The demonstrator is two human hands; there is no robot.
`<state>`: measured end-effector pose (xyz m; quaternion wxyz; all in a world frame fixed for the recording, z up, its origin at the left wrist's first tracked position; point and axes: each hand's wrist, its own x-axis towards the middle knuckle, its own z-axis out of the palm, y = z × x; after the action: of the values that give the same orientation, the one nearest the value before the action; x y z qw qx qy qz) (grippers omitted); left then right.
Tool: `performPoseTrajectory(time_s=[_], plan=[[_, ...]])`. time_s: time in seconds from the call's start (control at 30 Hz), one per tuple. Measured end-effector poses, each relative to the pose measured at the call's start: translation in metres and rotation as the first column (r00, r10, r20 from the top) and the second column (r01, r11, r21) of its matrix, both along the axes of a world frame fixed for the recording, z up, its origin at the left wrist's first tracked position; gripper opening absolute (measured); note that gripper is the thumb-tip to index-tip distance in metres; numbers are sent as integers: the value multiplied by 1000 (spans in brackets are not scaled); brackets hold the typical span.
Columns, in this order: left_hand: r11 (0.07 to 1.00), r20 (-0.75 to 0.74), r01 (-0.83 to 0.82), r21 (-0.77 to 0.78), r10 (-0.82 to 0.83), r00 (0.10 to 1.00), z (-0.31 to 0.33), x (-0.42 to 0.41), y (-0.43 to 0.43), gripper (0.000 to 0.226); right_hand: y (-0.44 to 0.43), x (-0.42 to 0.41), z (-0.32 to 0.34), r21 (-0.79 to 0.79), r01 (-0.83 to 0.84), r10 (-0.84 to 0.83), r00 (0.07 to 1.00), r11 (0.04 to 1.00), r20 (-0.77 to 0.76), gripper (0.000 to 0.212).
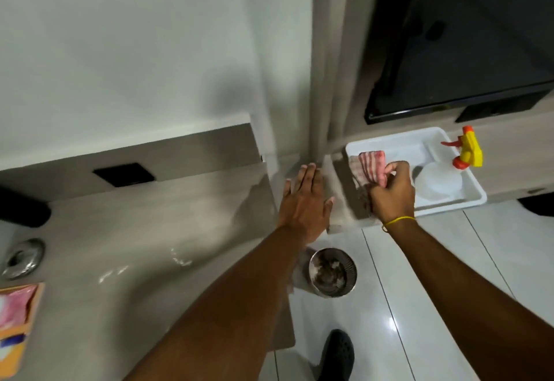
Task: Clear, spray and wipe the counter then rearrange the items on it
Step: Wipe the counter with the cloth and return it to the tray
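My right hand grips a pink and white striped cloth and holds it against the low counter just left of a white tray. My left hand lies flat with fingers spread on the right end of the grey counter. A spray bottle with a yellow and orange head stands at the tray's far right side. A white round dish sits in the tray.
A metal sink drain shows at the far left, with an orange and pink packet at the counter's near left edge. A steel bin stands on the white tiled floor below. A black screen hangs above the tray.
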<state>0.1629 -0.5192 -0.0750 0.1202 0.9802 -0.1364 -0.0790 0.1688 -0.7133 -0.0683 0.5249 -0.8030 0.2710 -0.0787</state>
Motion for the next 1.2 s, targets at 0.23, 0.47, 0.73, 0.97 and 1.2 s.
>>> performPoseTrajectory(time_s=[0.23, 0.47, 0.73, 0.97, 1.2], plan=[[993, 53, -114, 16, 113, 992, 25, -70, 150, 75, 140, -72, 44, 586, 0, 73, 992, 810, -101, 35], [979, 58, -195, 54, 192, 980, 14, -161, 329, 73, 284, -152, 41, 831, 143, 243, 917, 538, -315, 43], [908, 26, -405, 106, 404, 914, -32, -246, 495, 83, 415, -184, 20, 766, 4, 371, 873, 642, -316, 42], [890, 87, -456, -25, 457, 885, -87, -294, 564, 80, 510, -124, -1, 291, -540, 591, 797, 790, -126, 24], [926, 101, -374, -55, 378, 921, -119, -280, 591, 81, 590, -11, -16, -512, -786, 873, 470, 346, -132, 41]])
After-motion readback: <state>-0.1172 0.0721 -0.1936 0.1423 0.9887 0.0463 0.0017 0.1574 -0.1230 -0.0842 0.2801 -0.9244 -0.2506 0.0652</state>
